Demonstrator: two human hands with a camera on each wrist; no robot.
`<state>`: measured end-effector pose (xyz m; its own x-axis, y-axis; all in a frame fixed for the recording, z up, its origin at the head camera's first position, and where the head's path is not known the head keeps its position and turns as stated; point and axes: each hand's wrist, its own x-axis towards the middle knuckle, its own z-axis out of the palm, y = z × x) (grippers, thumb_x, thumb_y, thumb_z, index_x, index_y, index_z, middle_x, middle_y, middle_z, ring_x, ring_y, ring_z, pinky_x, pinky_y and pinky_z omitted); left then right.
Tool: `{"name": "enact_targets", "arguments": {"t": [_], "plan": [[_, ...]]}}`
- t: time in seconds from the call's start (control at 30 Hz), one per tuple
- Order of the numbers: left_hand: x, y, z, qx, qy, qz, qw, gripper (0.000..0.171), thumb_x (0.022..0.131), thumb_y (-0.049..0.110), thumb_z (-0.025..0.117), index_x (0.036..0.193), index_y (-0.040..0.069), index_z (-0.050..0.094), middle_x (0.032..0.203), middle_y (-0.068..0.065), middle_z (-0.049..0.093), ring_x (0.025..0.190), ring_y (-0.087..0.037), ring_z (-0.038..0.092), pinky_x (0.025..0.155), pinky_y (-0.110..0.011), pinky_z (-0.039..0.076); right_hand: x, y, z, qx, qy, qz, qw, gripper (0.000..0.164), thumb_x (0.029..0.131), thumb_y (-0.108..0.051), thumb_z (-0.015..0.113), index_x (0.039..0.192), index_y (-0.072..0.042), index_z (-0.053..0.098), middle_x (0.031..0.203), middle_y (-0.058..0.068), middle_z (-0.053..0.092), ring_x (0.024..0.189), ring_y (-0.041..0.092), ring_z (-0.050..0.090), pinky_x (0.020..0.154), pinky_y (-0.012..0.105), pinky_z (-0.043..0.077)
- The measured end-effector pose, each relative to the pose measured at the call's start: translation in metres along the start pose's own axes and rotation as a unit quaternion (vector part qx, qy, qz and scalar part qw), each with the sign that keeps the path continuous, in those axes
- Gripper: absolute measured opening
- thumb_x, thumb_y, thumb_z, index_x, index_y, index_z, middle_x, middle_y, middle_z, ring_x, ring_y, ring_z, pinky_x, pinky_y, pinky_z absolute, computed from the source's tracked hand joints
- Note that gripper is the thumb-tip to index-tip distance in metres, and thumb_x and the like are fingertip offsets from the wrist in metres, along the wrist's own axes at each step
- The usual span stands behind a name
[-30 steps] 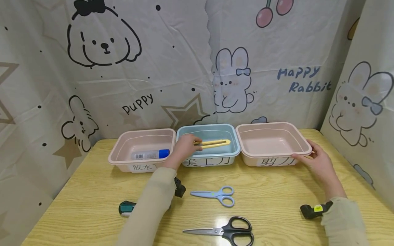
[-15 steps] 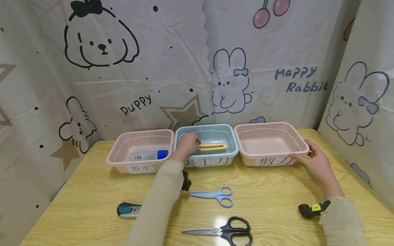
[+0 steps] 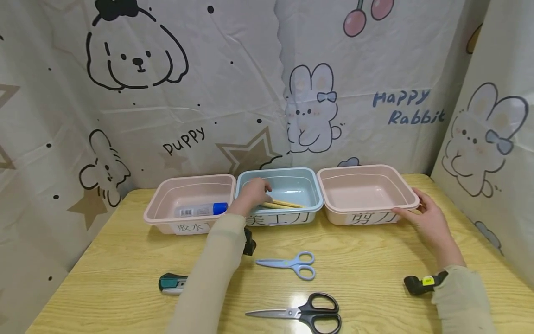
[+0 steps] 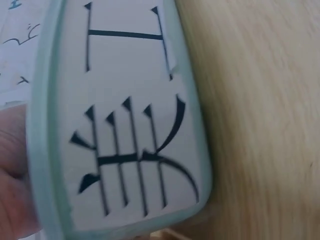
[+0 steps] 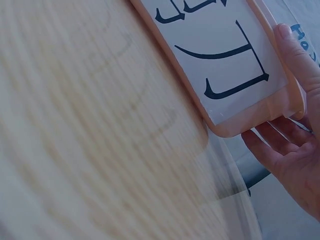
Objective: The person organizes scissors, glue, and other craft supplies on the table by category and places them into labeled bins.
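Observation:
My left hand (image 3: pixel 252 193) reaches into the blue bin (image 3: pixel 299 172), its fingers bent and apart just above the left end of a yellow utility knife (image 3: pixel 288 203). The knife lies low in the bin, partly hidden by the hand and the front rim. In the left wrist view, part of the hand (image 4: pixel 15 170) shows behind the labelled bin wall (image 4: pixel 125 85). My right hand (image 3: pixel 431 222) holds the front right corner of the right pink bin (image 3: pixel 377 169). In the right wrist view, its thumb (image 5: pixel 287 37) lies along the rim, with the other fingers under it.
The left pink bin (image 3: pixel 187 180) holds a clear glue bottle (image 3: pixel 200 210) with a blue cap. Blue scissors (image 3: pixel 289 264), black-handled scissors (image 3: pixel 308 313) and a green-grey utility knife (image 3: pixel 172 283), partly behind my left sleeve, lie on the wooden table (image 3: pixel 363 260). A printed curtain hangs behind.
The yellow utility knife has gone down and left into the blue bin, out of my left hand's fingers. My right hand stays on the pink bin's corner.

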<state>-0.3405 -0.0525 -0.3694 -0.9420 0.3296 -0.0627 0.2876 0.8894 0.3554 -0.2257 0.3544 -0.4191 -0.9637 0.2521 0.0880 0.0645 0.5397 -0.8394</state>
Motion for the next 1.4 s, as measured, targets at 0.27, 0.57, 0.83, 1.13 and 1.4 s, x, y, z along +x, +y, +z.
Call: {"name": "enact_targets", "arguments": {"t": [0.27,0.57,0.83,1.13,1.4], "plan": [[-0.02,0.009,-0.023,0.008,0.015,0.055,0.9983,0.029,0.084,0.017,0.065,0.111,0.007,0.063,0.108,-0.008,0.062,0.1,-0.021,0.056,0.086,-0.035,0.046,-0.001,-0.002,-0.001,0.005,-0.001,-0.002,1.0,0.093,0.079,-0.044,0.066,0.147,-0.011,0.012,0.146,0.022,0.023,0.125,0.038,0.031,0.099,0.053,0.034],[-0.049,0.0,-0.042,-0.013,0.044,0.11,0.9928,0.024,0.084,0.019,0.065,0.107,0.01,0.065,0.108,-0.005,0.064,0.095,-0.022,0.058,0.078,-0.033,0.048,-0.003,0.0,-0.005,-0.009,0.003,-0.01,1.0,0.091,0.079,-0.043,0.066,0.146,-0.01,0.014,0.144,0.023,0.028,0.121,0.036,0.034,0.082,0.013,0.043],[-0.086,-0.016,-0.052,-0.027,0.067,0.141,0.9873,0.025,0.083,0.017,0.067,0.105,0.008,0.065,0.106,-0.007,0.063,0.094,-0.024,0.057,0.081,-0.035,0.047,0.0,0.003,-0.001,-0.006,-0.002,-0.004,1.0,0.093,0.078,-0.045,0.066,0.147,-0.012,0.012,0.146,0.02,0.026,0.124,0.035,0.033,0.095,0.031,0.043],[-0.121,-0.035,-0.047,-0.069,0.094,0.145,0.9825,0.023,0.079,0.015,0.069,0.101,0.008,0.067,0.098,-0.008,0.062,0.089,-0.023,0.057,0.076,-0.036,0.046,-0.001,0.002,-0.003,0.006,-0.003,-0.017,1.0,0.091,0.079,-0.041,0.066,0.147,-0.011,0.013,0.145,0.022,0.025,0.123,0.036,0.033,0.074,0.002,0.039],[-0.158,-0.058,-0.036,-0.019,0.079,0.122,0.9893,0.02,0.08,0.016,0.069,0.1,0.013,0.067,0.097,-0.001,0.064,0.089,-0.018,0.058,0.078,-0.035,0.048,-0.002,0.001,-0.001,0.012,-0.005,-0.017,1.0,0.091,0.08,-0.041,0.066,0.146,-0.009,0.013,0.144,0.023,0.026,0.122,0.035,0.033,0.072,0.002,0.038]]}}
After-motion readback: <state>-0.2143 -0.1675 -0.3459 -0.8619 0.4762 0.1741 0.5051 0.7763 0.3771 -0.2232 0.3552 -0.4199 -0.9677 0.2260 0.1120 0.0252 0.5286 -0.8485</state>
